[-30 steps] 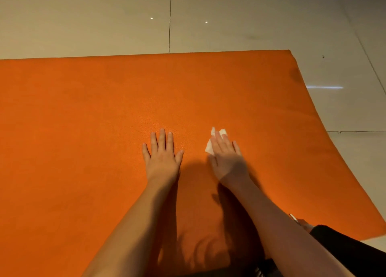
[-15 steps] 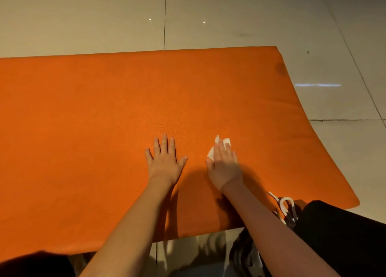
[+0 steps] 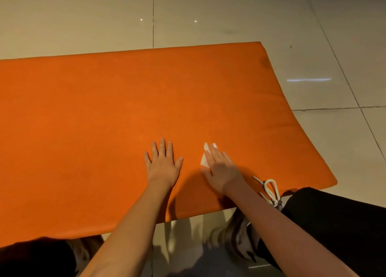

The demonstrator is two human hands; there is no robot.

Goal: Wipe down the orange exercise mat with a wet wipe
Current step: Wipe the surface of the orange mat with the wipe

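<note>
The orange exercise mat (image 3: 125, 101) lies flat on a tiled floor and fills the middle of the view. My left hand (image 3: 161, 165) rests flat on it with straight, spread fingers, near the mat's front edge. Just to its right, my right hand (image 3: 221, 168) presses a white wet wipe (image 3: 205, 158) onto the mat with flat fingers. Most of the wipe is hidden under that hand; only its corners show at the fingertips and along the hand's left side.
Beige floor tiles (image 3: 208, 9) surround the mat. A dark smudge (image 3: 264, 62) marks the mat near its far right corner. My shoe with a white lace (image 3: 270, 190) and my black trouser leg (image 3: 334, 224) sit at the mat's front right edge.
Both hands have drawn back toward the mat's front edge, the right one dragging the wipe. The view has pulled back, so the front edge, shoe and knees now show.
</note>
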